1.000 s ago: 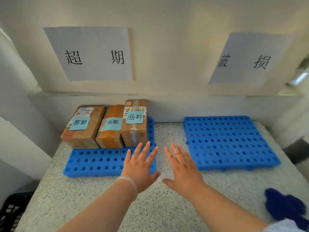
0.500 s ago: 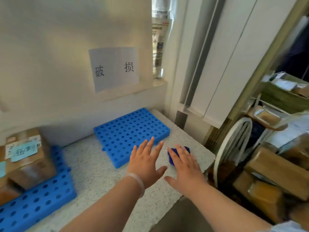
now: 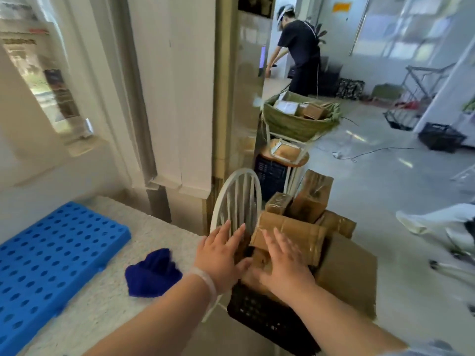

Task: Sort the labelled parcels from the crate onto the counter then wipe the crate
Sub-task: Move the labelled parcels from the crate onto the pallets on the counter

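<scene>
A black plastic crate (image 3: pixel 267 322) stands on a white chair just right of the counter, piled with several brown cardboard parcels (image 3: pixel 295 235). My left hand (image 3: pixel 221 260) and my right hand (image 3: pixel 285 265) are stretched out flat, fingers straight, over the near parcels; neither holds anything. I cannot tell if they touch the cardboard. A dark blue cloth (image 3: pixel 153 274) lies crumpled on the speckled counter (image 3: pixel 108 304), left of my left wrist. A blue perforated mat (image 3: pixel 48 255) lies on the counter at the left.
The white chair back (image 3: pixel 237 199) rises behind the crate. A large flat box (image 3: pixel 349 273) leans at the crate's right. Further back stand a green basket of parcels (image 3: pixel 298 122), a stool and another black crate (image 3: pixel 440 136). A person in black (image 3: pixel 299 50) stands at the far end.
My view has swung right, from the counter with three labelled parcels to the crate beside it. Both hands kept their flat, open pose and now hover over the crate's parcels.
</scene>
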Tool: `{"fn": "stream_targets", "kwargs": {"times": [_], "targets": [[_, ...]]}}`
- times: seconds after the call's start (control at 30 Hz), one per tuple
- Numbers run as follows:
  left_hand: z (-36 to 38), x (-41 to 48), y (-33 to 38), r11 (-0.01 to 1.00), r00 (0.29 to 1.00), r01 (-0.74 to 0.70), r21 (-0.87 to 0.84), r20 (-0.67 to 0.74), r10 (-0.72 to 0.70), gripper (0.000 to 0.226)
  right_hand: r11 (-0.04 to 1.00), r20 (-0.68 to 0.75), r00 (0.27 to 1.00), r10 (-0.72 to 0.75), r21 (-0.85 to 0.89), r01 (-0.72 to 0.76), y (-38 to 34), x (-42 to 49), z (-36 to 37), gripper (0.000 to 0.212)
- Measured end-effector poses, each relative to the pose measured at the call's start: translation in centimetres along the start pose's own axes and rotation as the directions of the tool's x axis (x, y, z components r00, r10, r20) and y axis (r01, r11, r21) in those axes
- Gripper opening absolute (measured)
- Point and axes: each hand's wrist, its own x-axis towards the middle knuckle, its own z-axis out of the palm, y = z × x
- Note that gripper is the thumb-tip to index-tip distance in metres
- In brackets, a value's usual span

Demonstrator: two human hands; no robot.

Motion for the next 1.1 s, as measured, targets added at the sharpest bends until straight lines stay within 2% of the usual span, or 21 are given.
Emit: {"fn": "stream_targets", "kwargs": {"times": [0.07, 0.17, 0.33, 0.47, 0.67, 0.9, 1.1], "targets": [[1.0, 2.7, 2.8, 1.000, 0.999, -0.020, -0.012, 0.038, 0.021, 0.077, 0.996, 0.014, 0.996, 0.085, 0.027, -0.085, 3.7, 1.5, -1.4, 0.092], [2.3, 6.1, 5.7, 0.998, 0.995, 0.024, -0.052, 0.095, -0.019, 0.078, 0.977, 0.033, 0.981, 0.190, 0.092, -0.192, 8.5, 3.9, -2.8, 0.093], [4.5, 11.0, 7.4, 0.975, 0.977, 0.170, -0.146, 0.152, -0.148, 0.080, 0.908, 0.087, 0.952, 0.293, 0.286, -0.306, 13.3, 7.8, -4.7, 0.091], [6.0, 13.7, 7.1, 0.913, 0.938, 0.330, -0.238, 0.194, -0.288, 0.086, 0.835, 0.163, 0.934, 0.318, 0.419, -0.357, 15.1, 10.5, -4.6, 0.091], [7.0, 16.0, 7.4, 0.773, 0.854, 0.517, -0.367, 0.276, -0.441, 0.094, 0.625, 0.399, 0.846, 0.353, 0.572, -0.531, 15.5, 12.5, -4.2, 0.082], [6.6, 14.0, 8.0, 0.710, 0.853, 0.503, -0.493, 0.147, -0.501, 0.092, 0.501, 0.381, 0.829, 0.410, 0.665, -0.553, 15.0, 13.0, -4.8, 0.070], [4.1, 12.3, 7.7, 0.494, 0.730, 0.536, -0.685, 0.082, -0.679, 0.091, 0.488, 0.330, 0.846, 0.418, 0.704, -0.516, 13.2, 13.1, -6.3, 0.069]]}}
